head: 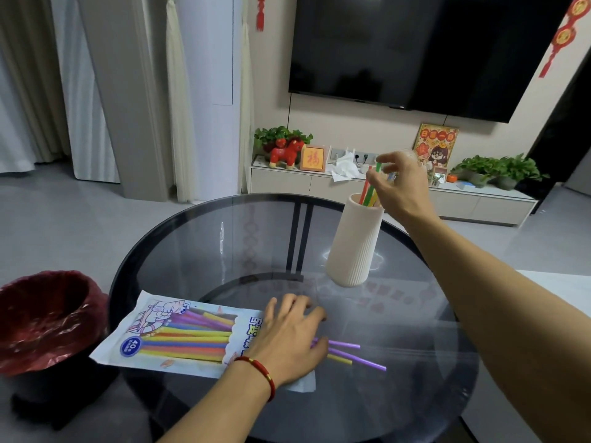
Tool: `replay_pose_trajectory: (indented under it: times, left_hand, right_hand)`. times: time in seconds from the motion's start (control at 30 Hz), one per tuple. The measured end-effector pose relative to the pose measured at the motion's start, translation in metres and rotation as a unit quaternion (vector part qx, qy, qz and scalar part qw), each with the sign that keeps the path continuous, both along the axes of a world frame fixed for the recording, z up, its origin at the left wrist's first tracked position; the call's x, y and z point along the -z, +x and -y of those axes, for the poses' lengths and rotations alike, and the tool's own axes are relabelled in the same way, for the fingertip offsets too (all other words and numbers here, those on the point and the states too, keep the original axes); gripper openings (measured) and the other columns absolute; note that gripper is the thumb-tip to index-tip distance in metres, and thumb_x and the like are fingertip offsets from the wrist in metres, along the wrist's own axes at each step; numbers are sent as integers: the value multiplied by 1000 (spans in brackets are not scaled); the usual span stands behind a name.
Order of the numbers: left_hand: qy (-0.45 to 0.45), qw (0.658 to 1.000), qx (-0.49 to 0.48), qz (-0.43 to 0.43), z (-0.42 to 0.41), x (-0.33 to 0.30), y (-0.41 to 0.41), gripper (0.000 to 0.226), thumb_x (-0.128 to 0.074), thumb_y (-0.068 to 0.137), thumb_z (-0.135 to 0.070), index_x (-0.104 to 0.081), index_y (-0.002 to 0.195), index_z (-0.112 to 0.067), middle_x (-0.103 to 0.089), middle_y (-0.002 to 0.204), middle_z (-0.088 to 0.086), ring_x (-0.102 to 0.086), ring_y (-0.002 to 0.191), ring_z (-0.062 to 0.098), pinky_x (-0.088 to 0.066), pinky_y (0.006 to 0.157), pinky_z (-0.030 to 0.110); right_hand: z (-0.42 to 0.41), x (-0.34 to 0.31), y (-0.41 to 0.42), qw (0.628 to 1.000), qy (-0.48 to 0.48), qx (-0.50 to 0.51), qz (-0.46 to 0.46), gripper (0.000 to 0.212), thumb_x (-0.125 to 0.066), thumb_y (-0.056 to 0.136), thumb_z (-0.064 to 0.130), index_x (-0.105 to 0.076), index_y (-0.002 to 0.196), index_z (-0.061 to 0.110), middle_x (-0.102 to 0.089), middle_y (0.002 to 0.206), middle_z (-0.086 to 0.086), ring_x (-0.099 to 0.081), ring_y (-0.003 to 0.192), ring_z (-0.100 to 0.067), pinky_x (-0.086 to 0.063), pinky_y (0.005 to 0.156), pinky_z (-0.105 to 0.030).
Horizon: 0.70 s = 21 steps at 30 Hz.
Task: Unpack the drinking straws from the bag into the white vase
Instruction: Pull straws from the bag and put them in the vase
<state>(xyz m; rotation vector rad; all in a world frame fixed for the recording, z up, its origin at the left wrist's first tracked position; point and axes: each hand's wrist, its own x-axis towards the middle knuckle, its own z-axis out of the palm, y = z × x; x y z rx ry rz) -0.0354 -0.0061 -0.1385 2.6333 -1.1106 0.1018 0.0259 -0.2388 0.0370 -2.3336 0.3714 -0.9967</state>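
The straw bag lies flat on the round glass table, its open end to the right, with coloured straws inside. My left hand rests palm down on that open end. Three loose straws, purple and yellow, poke out from under its fingers. The white ribbed vase stands upright at the table's far right. Red, green and yellow straws stick out of its mouth. My right hand hovers just above the vase, fingers pinched around the tops of those straws.
A black bin with a red liner stands on the floor left of the table. Behind the table are a low white TV cabinet with plants and ornaments, and a wall-mounted TV.
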Motion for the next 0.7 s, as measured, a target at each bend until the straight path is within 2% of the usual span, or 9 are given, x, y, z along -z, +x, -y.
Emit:
replay_pose_trajectory:
  times: [0.07, 0.13, 0.27, 0.33, 0.4, 0.47, 0.53, 0.6, 0.7]
  left_hand:
    - [11, 1000, -2, -17, -4, -3, 1, 59, -43, 87, -62, -43, 136, -29, -38, 139, -1, -28, 135, 23, -21, 116, 52]
    - [37, 998, -1, -41, -10, -6, 1, 79, -45, 79, -75, -34, 143, -31, -34, 146, 1, -23, 139, 24, -18, 117, 56]
    - [133, 987, 1, -88, -26, -11, 3, 118, -51, 63, -89, -3, 155, -34, -14, 161, 2, -5, 150, 25, 1, 116, 68]
    - [165, 981, 2, -103, -32, -11, 6, 129, -56, 59, -89, 11, 154, -34, -7, 164, 2, 1, 152, 25, 6, 113, 71]
    - [169, 980, 6, -105, -34, -10, 6, 133, -60, 58, -87, 16, 154, -34, -10, 163, 1, -2, 151, 23, 7, 113, 71]
    - [165, 981, 9, -104, -36, -11, 4, 134, -63, 58, -84, 16, 154, -33, -16, 160, 1, -8, 150, 23, 4, 114, 70]
    - [156, 982, 10, -101, -36, -13, 1, 133, -62, 59, -83, 15, 154, -32, -23, 156, 1, -14, 147, 24, 1, 115, 69]
    - [138, 986, 6, -93, -36, -14, 0, 129, -62, 60, -81, 11, 155, -32, -30, 151, 1, -22, 143, 25, -3, 117, 67]
    - [114, 990, -1, -86, -36, -17, -3, 124, -62, 63, -77, 5, 156, -31, -37, 145, 1, -30, 138, 25, -9, 119, 62]
  right_hand:
    - [-1, 1, -4, 1000, 10, -19, -1, 45, -68, 95, 36, -62, 135, 16, -66, 127, -3, -60, 120, -26, -53, 103, -50]
    - [-4, -2, -13, 999, 22, -30, 32, 44, -65, 99, 29, -59, 139, 13, -64, 134, -7, -61, 117, -22, -54, 102, -42]
    - [-15, 1, -47, 995, 25, -27, 96, 27, -59, 100, 19, -67, 124, 10, -68, 116, -5, -61, 97, -17, -56, 88, -33]
    - [-19, 20, -65, 996, 49, -69, 24, 19, -59, 99, 16, -74, 110, 11, -72, 103, -3, -65, 88, -16, -58, 81, -33]
    - [-24, 49, -82, 985, 49, -119, -112, 18, -61, 99, 18, -76, 106, 12, -75, 100, -2, -69, 85, -15, -57, 77, -30]
    - [-28, 84, -98, 948, -3, -164, -272, 17, -65, 99, 25, -76, 109, 17, -75, 104, 1, -69, 89, -10, -56, 78, -25]
    - [-34, 119, -111, 902, -46, -199, -381, 29, -68, 96, 34, -72, 122, 22, -73, 119, 3, -68, 102, -10, -56, 89, -25]
    - [-41, 146, -121, 877, -80, -221, -419, 51, -70, 90, 46, -62, 137, 26, -64, 134, 4, -60, 118, -12, -51, 102, -32]
    - [-56, 169, -130, 890, -118, -219, -382, 67, -66, 83, 62, -55, 140, 28, -56, 130, 6, -52, 121, -17, -44, 107, -41]
